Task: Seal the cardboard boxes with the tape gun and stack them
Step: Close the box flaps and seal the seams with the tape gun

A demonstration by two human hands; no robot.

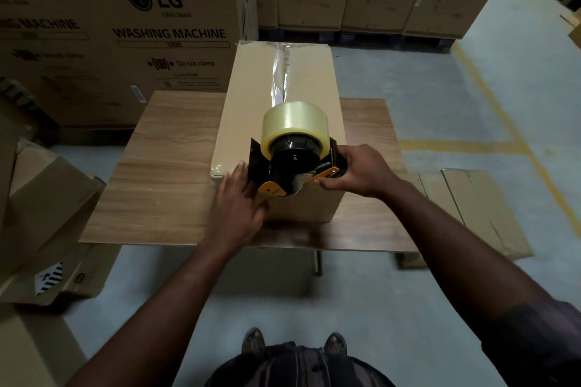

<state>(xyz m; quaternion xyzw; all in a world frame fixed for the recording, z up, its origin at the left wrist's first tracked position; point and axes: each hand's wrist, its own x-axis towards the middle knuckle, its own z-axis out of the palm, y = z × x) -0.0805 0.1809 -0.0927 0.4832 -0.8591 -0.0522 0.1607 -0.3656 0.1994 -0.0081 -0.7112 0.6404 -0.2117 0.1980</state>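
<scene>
Warehouse bay: grey concrete floor (408, 78) with yellow lines, and tall printed washing-machine cartons (125, 41) behind the wood-grain table (163, 166). Flattened cardboard sheet (481, 207) on the floor off the table's right edge.

The plain brown cardboard box (251, 97) lay lengthwise down the table's middle. Its near end sat short of the near edge and its far end reached past the far edge. A clear tape strip (280, 78) ran along the top seam and looked wrinkled and lifted at mid-length.

The black tape gun with orange fittings (292, 163), carrying a clear tape roll (294, 126), sat at the box's near top edge.

- Right grip (361, 171): fingers curled round the gun's handle.
- Left grip (235, 207): fingers straight, pressed flat on the box's near left corner, just beside the gun's cutter end.

Judged step: bringing the tape over the near edge and cutting it.

Risks noted:
- The left fingertips were close to the blade, so a sharp twist to cut could nick them.
- The wrinkled stretch may not bond, which would leave the seam weak under stacking.
- With the far end overhanging, a hard pull toward the near edge, or the left grip slipping, could skew the box and run the tape off the seam.
- A ragged tear could leave a loose tail on the near face.
</scene>
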